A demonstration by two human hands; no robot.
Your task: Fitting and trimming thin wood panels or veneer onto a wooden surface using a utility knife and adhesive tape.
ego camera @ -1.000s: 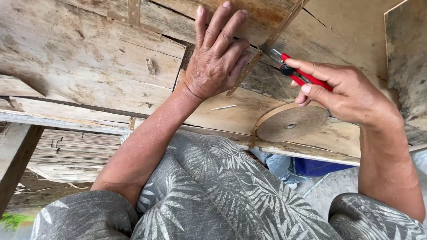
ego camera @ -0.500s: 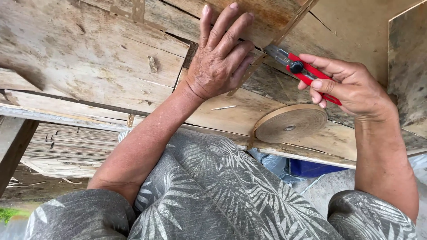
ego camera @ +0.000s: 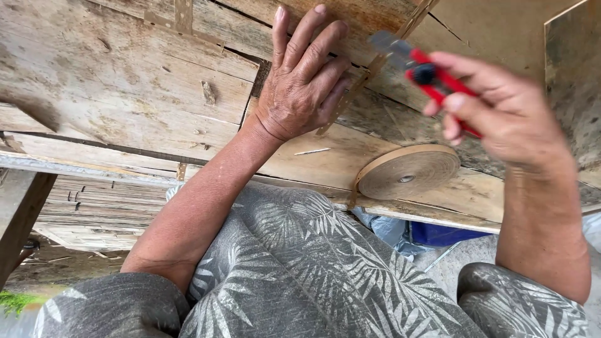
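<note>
My left hand (ego camera: 303, 81) lies flat, fingers spread, pressing on a weathered wooden board (ego camera: 125, 81), over a thin tan strip (ego camera: 369, 69) that runs diagonally under the fingers. My right hand (ego camera: 501, 106) is closed around a red utility knife (ego camera: 432, 75), its grey blade pointing left toward the strip, a little right of my left fingertips. The right hand and knife are blurred. A flat roll of tan edge tape (ego camera: 410, 170) lies on the board below the knife, its loose end hanging at the board's front edge.
Grey leaf-patterned trousers (ego camera: 300, 275) cover my knees below the board. Stacked thin slats (ego camera: 94, 200) sit under the board at left. A blue object (ego camera: 438, 235) and a plastic bag lie on the floor between my legs. An upright panel (ego camera: 576, 81) stands at right.
My right hand has lifted the knife and carried it up and left, nearer the strip by my left fingertips. The left hand stays pressed on the board.
</note>
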